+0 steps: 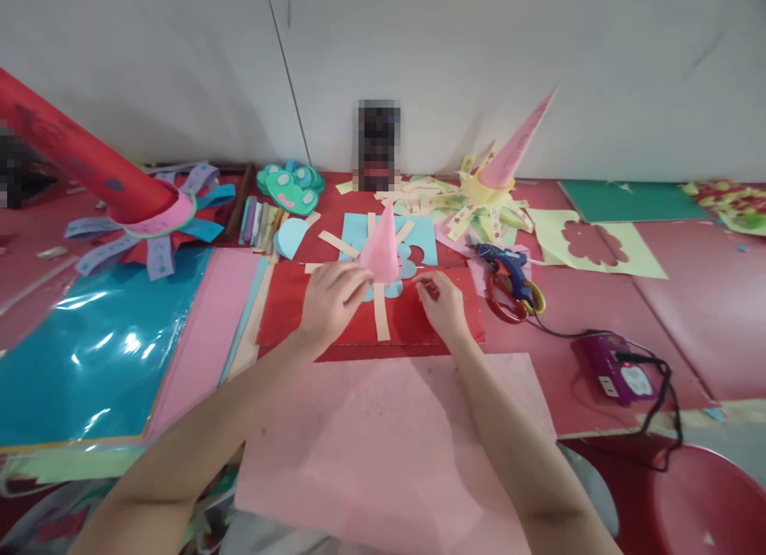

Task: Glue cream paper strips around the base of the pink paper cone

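Note:
A small pink paper cone [381, 248] stands on a light blue flower-shaped cutout [408, 265] with tan paper strips [381, 314] fanning out beneath it, all on a red paper sheet [287, 308]. My left hand [331, 300] rests beside the cone's base with its fingers curled against it. My right hand [443, 306] lies on the red sheet to the right of the cone, fingers pinched together on something small that I cannot make out.
A blue glue gun [506, 265] and red-handled scissors [501, 296] lie to the right, with a purple power strip [616, 371] and black cord. A pink sheet [388, 451] lies nearest me, teal foil [89, 356] left. Finished cone crafts [496, 180], frog cutouts [291, 188] and a red cone [72, 156] sit behind.

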Tool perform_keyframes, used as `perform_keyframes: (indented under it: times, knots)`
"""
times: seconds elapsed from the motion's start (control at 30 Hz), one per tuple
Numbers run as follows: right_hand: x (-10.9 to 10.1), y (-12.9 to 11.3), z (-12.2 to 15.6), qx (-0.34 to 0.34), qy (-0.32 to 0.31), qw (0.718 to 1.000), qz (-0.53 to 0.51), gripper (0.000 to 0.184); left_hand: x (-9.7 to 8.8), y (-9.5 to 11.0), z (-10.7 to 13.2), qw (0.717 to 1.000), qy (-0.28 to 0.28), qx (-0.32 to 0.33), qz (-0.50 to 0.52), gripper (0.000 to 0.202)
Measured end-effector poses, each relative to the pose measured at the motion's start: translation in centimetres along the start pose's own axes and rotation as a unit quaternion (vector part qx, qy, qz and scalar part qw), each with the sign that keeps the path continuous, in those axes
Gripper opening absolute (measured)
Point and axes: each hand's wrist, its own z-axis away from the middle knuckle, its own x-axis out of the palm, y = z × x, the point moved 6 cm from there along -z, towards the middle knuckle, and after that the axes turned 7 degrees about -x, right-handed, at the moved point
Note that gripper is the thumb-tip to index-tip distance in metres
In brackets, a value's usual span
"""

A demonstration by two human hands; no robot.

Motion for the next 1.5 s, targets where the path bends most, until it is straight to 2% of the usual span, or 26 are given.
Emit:
perform_keyframes:
  times: [0.07, 0.13, 0.2, 0.3, 0.37, 0.43, 0.67, 0.93, 1.03, 1.27, 1.5]
  knots:
    - [-0.2, 0.4, -0.2, 0.01, 0.012, 1.0, -0.016, 0.015, -1.0, 0.2, -2.7, 0.998, 0.058, -0.031, 0.007, 0.006]
    - [-0.4, 0.7, -0.3, 0.019, 0.021, 0.999, -0.029, 0.017, -1.3, 0.5, -5.3, 0.995, 0.077, -0.068, 0.01, 0.007]
    - [-0.4, 0.9, -0.3, 0.03, 0.031, 0.998, -0.043, 0.02, -0.6, 1.0, -7.2, 0.995, 0.054, -0.084, 0.007, 0.011]
    - [-0.5, 0.8, -0.2, 0.043, 0.04, 0.997, -0.058, 0.023, 0.9, 1.2, -8.5, 0.995, 0.011, -0.1, 0.006, 0.011]
    - [-0.6, 0.7, -0.2, 0.047, 0.042, 0.996, -0.063, 0.023, 1.5, 1.0, -8.7, 0.994, -0.006, -0.111, 0.007, 0.004]
    - [-0.7, 0.6, -0.2, 0.049, 0.047, 0.996, -0.066, 0.023, 1.5, 0.7, -8.9, 0.993, -0.01, -0.119, 0.015, 0.008]
    - [-0.9, 1.0, -0.2, 0.069, 0.057, 0.994, -0.067, 0.024, -0.4, 0.5, -10.3, 0.992, 0.003, -0.109, 0.07, 0.009]
    - [-0.9, 1.6, -0.2, 0.083, 0.057, 0.994, -0.035, 0.024, -1.9, 0.9, -11.0, 0.992, 0.006, -0.108, 0.071, 0.013]
    - [-0.9, 1.6, -0.3, 0.083, 0.058, 0.994, -0.036, 0.023, -1.8, 0.9, -11.0, 0.992, -0.003, -0.102, 0.072, 0.012]
    - [-0.8, 1.7, -0.3, 0.065, 0.052, 0.996, -0.033, 0.023, -0.1, 0.7, -9.5, 0.993, -0.018, -0.093, 0.063, 0.01]
    - [-0.7, 2.1, -0.2, 0.085, 0.053, 0.995, -0.031, 0.024, -0.4, 0.6, -9.8, 0.992, -0.021, -0.1, 0.069, 0.011]
